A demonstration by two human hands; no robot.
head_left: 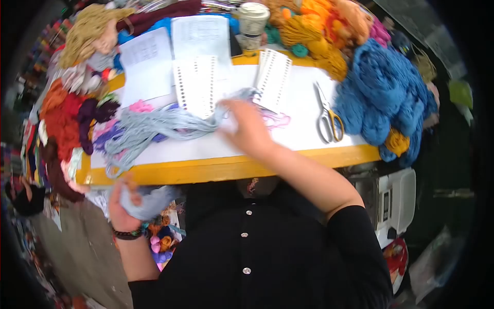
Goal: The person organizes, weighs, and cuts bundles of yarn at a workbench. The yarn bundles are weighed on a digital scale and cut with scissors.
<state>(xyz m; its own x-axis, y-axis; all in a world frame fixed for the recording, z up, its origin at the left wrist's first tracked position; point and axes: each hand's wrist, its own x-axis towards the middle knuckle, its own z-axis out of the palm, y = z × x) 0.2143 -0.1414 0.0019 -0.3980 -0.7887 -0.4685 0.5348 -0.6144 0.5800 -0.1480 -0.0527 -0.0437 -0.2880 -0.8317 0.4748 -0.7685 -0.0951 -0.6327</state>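
Observation:
My left hand (pixel 125 205), just below the table's front edge, has its fingers curled around a grey-blue ball of yarn (pixel 152 202). Over the middle of the table, my right hand (pixel 246 126) is smeared by motion. Pale blue yarn shows between its thumb and fingers, at the gathered end of a pale blue skein (pixel 170 122). That skein stretches left across the white surface, with pink and purple yarn (pixel 105 135) beneath it. Just behind my right hand lie two white cards with rows of holes, a left card (pixel 195 85) and a right card (pixel 274 80).
Scissors (pixel 329 119) lie on the right of the yellow-edged table (pixel 216 171). A large blue yarn pile (pixel 383 82) fills the right end. Orange yarn (pixel 303 31), a lidded cup (pixel 252 23) and printed sheets (pixel 146 64) line the back. Red yarn (pixel 64 121) sits left.

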